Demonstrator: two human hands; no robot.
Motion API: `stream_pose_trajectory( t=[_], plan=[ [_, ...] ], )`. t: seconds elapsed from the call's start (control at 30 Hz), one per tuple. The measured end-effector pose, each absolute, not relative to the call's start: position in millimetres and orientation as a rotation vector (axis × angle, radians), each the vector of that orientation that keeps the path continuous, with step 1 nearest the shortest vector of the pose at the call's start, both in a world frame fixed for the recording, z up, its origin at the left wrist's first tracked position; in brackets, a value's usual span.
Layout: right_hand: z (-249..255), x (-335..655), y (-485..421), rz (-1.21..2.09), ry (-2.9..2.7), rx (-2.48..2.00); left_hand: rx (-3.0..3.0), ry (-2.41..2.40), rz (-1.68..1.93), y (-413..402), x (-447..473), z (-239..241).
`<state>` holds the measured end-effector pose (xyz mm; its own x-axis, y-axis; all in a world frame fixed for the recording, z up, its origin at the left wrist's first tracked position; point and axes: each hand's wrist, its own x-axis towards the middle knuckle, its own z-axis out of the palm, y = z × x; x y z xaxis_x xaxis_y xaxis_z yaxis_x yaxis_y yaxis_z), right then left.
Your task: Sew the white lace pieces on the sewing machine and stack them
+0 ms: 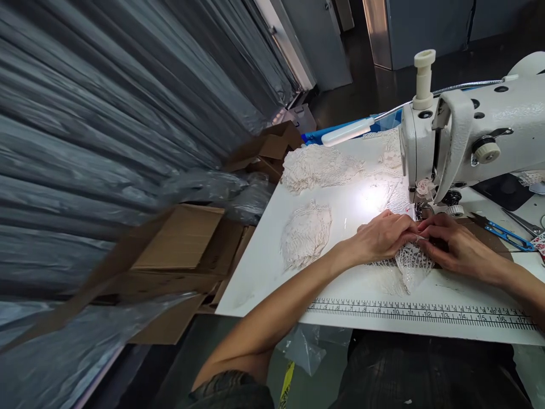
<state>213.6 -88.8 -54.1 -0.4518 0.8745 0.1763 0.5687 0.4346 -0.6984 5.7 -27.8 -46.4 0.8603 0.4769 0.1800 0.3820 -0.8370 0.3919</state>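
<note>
Both hands meet just in front of the needle area of a white sewing machine [419, 153]. Between them is a piece of white lace [413, 270], its lower end hanging toward me on the table. My left hand [389, 234] pinches the lace edge from the left, fingertips close to the presser foot [419, 213]. From the right, my right hand [453, 244] pinches the same edge, its fingertips touching or nearly touching the left ones. More of the lace stretches behind my left hand under the lamp light. The needle itself is hidden.
Lace piles [319, 165] and a smaller lace stack [306, 236] lie on the white table [264, 278]. Blue thread snips [508, 234] rest right of my right hand. A ruler strip [409, 311] runs along the front edge. Cardboard boxes [179, 238] stand left, below a grey curtain.
</note>
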Motion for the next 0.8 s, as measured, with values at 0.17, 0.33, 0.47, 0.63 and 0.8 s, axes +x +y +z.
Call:
stream_pose_trajectory(
  t=[0.17,0.33,0.47,0.63,0.8],
  plan=[
    [-47.4,212.2,-89.1,0.852,-2.093,-1.195,2.351,0.687,0.515,-28.8,-0.9,-39.6],
    [-47.1,212.1,-89.7,0.907,-2.004,-1.226,1.959,0.904,0.494,-30.6,-6.8,-33.7],
    [-56.9,210.1,-90.0,1.206,-1.812,-1.299,1.784,0.829,0.525,-29.2,-13.9,-30.1],
    [-53.4,186.3,-88.4,1.688,-1.316,-1.384,1.953,0.814,0.379,-8.2,-9.8,-12.5],
    [-38.6,176.8,-88.7,1.743,-1.342,-1.686,2.541,0.969,0.053,18.5,18.5,-14.4]
  ],
)
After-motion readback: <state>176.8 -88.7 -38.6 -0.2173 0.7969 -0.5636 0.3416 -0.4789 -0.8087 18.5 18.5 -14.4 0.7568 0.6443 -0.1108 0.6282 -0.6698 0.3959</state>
